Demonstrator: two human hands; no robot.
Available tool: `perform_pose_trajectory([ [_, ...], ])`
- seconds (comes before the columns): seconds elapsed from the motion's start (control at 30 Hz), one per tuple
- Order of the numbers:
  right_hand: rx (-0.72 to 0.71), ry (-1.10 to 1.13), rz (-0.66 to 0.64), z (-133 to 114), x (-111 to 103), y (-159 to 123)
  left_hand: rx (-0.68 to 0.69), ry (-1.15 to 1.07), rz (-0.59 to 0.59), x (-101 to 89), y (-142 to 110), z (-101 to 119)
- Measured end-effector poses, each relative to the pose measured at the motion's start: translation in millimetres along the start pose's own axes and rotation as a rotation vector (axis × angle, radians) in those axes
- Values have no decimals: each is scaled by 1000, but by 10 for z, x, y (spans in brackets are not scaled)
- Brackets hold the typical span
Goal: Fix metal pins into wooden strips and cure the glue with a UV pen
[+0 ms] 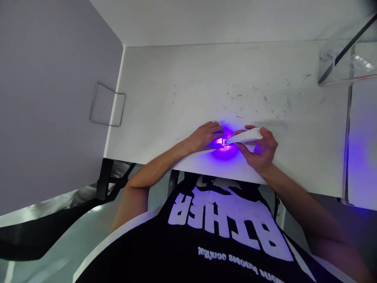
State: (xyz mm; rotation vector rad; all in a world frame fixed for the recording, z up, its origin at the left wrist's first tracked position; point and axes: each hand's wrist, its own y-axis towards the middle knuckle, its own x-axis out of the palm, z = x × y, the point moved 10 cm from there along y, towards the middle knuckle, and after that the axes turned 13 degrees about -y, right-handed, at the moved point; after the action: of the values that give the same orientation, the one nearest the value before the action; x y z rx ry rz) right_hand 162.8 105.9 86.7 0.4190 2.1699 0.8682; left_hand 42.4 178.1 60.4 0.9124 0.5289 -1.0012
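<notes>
My right hand (264, 150) is closed around a slim white UV lamp (245, 136), tilted with its lit end to the left. Violet light spills from that end onto the white desk (165, 94) and over my fingertips. Just left of the lamp, my left hand (205, 136) rests low over the desk with its fingers curled together. A small, brightly lit piece (224, 141) sits at those fingertips, almost touching the lamp's end. Glare washes out its shape, so I cannot tell what it is.
A clear plastic box (335, 63) stands at the back right. A bent wire frame (122, 110) is against the grey partition (59, 98) on the left. Dark specks mark the desk's middle. Another white surface (363, 137) adjoins on the right, past a seam.
</notes>
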Motion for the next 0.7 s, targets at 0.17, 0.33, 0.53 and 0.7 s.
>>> perform_pose_trajectory([
  [0.17,15,33,7,-12,3,39,7,16,19,-17,-2,6],
  [0.33,16,45,6,10,6,24,-18,6,-12,13,-4,-22],
  [0.53,8,22,15,38,-5,-40,-12,-29,-16,4,-2,-14],
  [0.7,-4,-5,28,45,-20,-45,-17,-8,-54,41,-6,-22],
])
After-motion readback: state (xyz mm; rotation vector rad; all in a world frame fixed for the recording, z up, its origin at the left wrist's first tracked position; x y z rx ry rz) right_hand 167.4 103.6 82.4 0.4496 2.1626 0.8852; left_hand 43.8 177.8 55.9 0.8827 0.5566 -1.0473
